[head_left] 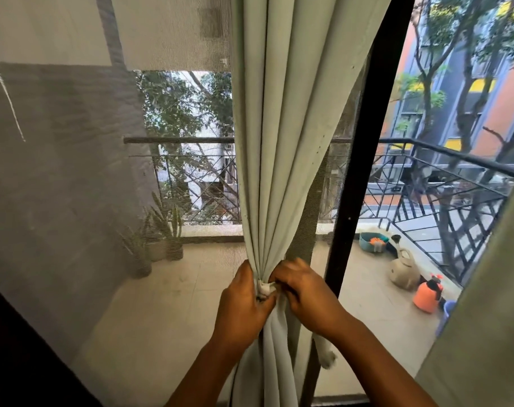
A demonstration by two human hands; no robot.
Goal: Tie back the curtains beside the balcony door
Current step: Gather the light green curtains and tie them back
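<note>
Pinching the white tie [264, 289] from both sides, the left hand [244, 304] and right hand [301, 292] curl their fingers tight at the knot — it cinches the grey curtain [279, 142], gathered beside the black door frame [355, 171]. Best pull both ends evenly — keep the folds bunched so nothing slips.

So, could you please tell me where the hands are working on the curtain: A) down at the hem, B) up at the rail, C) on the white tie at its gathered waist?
C: both hands, left and right, pinch the white tie around the bunched curtain.
</note>
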